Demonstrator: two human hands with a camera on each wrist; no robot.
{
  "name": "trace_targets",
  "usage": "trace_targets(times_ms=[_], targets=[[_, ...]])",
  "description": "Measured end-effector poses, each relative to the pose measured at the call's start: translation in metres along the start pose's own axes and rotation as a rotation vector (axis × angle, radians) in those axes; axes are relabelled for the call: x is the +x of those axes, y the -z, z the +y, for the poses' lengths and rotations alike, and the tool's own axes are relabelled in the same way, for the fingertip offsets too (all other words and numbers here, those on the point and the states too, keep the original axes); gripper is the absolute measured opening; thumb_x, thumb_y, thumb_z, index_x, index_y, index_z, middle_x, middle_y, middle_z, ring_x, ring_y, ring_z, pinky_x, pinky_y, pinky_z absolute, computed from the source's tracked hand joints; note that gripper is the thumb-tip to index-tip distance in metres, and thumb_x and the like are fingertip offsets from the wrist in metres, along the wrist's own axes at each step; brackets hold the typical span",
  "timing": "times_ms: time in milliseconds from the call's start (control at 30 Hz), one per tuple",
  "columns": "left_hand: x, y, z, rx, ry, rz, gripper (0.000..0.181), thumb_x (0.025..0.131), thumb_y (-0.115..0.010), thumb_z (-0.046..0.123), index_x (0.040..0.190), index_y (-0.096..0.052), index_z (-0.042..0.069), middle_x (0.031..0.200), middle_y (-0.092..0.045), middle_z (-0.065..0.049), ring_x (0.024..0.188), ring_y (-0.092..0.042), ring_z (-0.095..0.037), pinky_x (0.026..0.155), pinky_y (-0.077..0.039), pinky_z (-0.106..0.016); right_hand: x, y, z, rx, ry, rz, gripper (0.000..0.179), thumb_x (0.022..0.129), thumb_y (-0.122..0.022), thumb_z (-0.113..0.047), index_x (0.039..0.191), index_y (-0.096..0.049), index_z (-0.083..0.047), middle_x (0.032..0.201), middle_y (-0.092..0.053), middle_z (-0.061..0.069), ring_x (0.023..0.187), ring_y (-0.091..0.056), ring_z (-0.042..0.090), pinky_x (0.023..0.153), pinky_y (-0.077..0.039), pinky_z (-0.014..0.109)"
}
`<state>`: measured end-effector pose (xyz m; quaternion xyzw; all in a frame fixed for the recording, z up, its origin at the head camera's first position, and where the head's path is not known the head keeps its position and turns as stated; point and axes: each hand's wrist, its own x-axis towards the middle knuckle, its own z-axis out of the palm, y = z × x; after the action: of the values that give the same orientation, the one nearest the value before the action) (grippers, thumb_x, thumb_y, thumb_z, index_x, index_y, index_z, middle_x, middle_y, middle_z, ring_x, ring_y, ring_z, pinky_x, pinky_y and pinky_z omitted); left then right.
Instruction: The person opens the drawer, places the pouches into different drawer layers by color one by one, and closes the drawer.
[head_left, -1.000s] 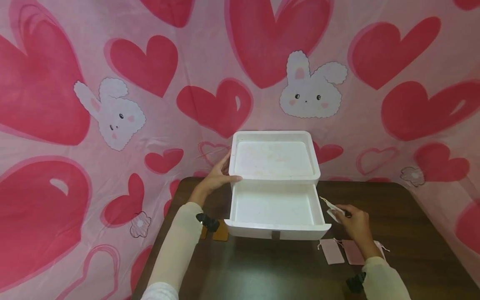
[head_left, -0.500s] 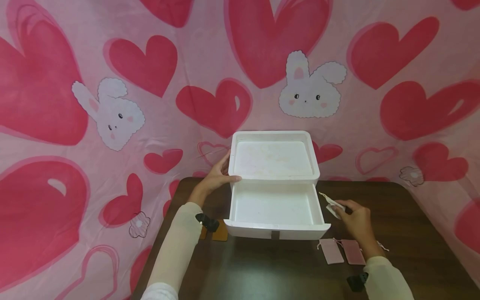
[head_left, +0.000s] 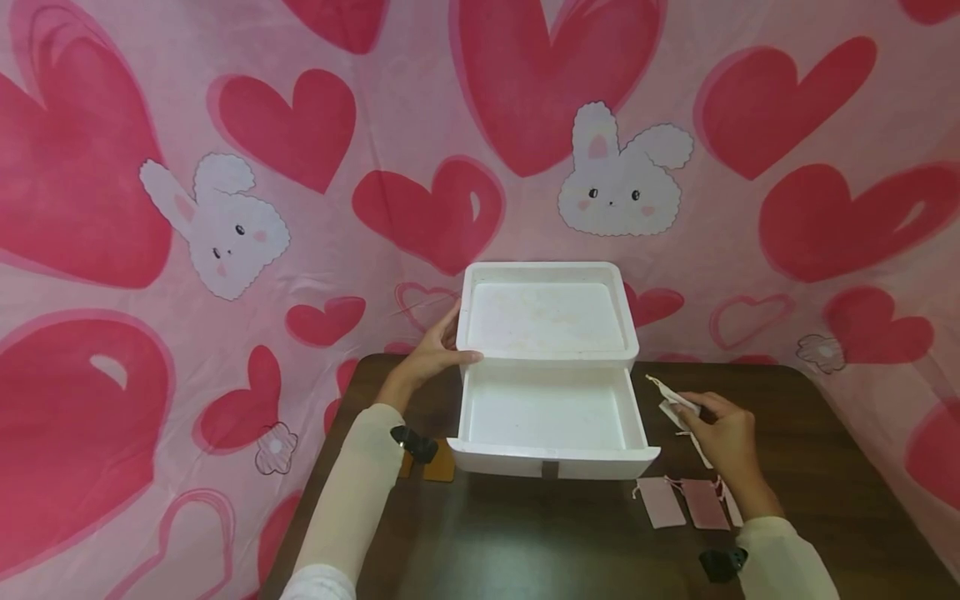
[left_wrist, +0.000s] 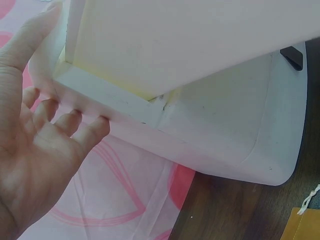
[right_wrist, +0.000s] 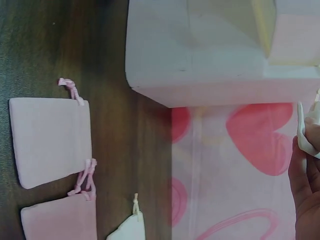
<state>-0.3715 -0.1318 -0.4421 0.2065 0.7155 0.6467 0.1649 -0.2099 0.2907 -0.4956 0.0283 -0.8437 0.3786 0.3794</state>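
A white drawer unit [head_left: 551, 362] stands with its drawer [head_left: 551, 408] pulled out; no items show inside. My left hand [head_left: 435, 354] grips the unit's left side, thumb on the front rim and fingertips along the side wall in the left wrist view. Right of the drawer, my right hand [head_left: 723, 429] pinches a small white drawstring pouch [head_left: 678, 408], its cord pointing up and left. Another white pouch [right_wrist: 131, 227] lies on the table, partly hidden by that hand in the head view.
A light pink pouch [head_left: 662, 502] and a darker pink pouch [head_left: 706, 505] lie at the right on the dark wooden table [head_left: 525, 542]. Mustard-coloured pouches [head_left: 440, 462] lie left of the drawer. A pink heart-print cloth [head_left: 517, 208] hangs behind.
My right hand has shifted a little to the right with the white pouch, and another white pouch now shows beneath it. My left hand and the drawer unit have stayed put.
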Motion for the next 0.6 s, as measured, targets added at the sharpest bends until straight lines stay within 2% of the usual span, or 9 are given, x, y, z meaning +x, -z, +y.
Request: trace_targets(times_ms=[67,133,200,267,400,600], targets=[[0.001,0.0,-0.001,-0.001,-0.002,-0.003,0.104,0.087,-0.073,0.0,0.164,-0.013,0.032,0.167,-0.031,-0.009,0.14,-0.046,-0.037,0.11,-0.048,-0.053,0.002,0.001,-0.001,0.002,-0.005,0.004,0.023,0.068,-0.082,0.017,0.089,-0.077,0.009,0.073,-0.071,0.009,0.063,-0.041,-0.017,0.053,-0.034,0.006],[0.001,0.001,-0.001,0.0,-0.003,-0.007,0.103,0.087,-0.072,0.0,0.164,-0.013,0.033,0.167,-0.032,-0.009,0.14,-0.047,-0.037,0.11,-0.048,-0.053,0.003,0.002,-0.002,0.01,-0.01,0.007,0.024,0.068,-0.082,0.018,0.09,-0.078,0.008,0.075,-0.069,-0.01,0.062,-0.042,-0.017,0.053,-0.034,0.006],[0.001,0.001,-0.002,0.001,-0.005,-0.01,0.104,0.087,-0.073,0.0,0.164,-0.013,0.033,0.167,-0.032,-0.01,0.139,-0.047,-0.037,0.109,-0.049,-0.053,0.005,0.003,-0.003,0.018,-0.006,0.01,0.025,0.068,-0.082,0.018,0.09,-0.077,0.008,0.08,-0.062,-0.027,0.063,-0.043,-0.018,0.053,-0.035,0.005],[0.001,0.001,-0.001,-0.001,-0.008,-0.013,0.104,0.086,-0.074,0.001,0.164,-0.012,0.033,0.167,-0.032,-0.01,0.139,-0.047,-0.037,0.109,-0.049,-0.053,0.007,0.004,-0.006,0.029,0.004,0.014,0.025,0.068,-0.081,0.019,0.09,-0.077,0.009,0.085,-0.056,-0.037,0.064,-0.044,-0.018,0.054,-0.036,0.005],[0.001,0.0,0.0,-0.001,-0.009,-0.009,0.106,0.085,-0.076,0.002,0.165,-0.012,0.031,0.167,-0.032,-0.009,0.14,-0.047,-0.035,0.109,-0.049,-0.053,0.012,0.006,-0.014,0.044,0.02,0.022,0.026,0.068,-0.081,0.019,0.092,-0.077,0.009,0.088,-0.055,-0.04,0.065,-0.046,-0.017,0.057,-0.037,0.004],[0.001,0.0,0.0,0.005,-0.007,0.0,0.107,0.084,-0.078,0.004,0.165,-0.013,0.031,0.167,-0.032,-0.01,0.14,-0.046,-0.037,0.11,-0.048,-0.054,0.018,0.008,-0.03,0.081,0.043,0.03,0.028,0.068,-0.083,0.018,0.092,-0.079,0.006,0.088,-0.062,-0.032,0.067,-0.048,-0.015,0.058,-0.037,0.004]])
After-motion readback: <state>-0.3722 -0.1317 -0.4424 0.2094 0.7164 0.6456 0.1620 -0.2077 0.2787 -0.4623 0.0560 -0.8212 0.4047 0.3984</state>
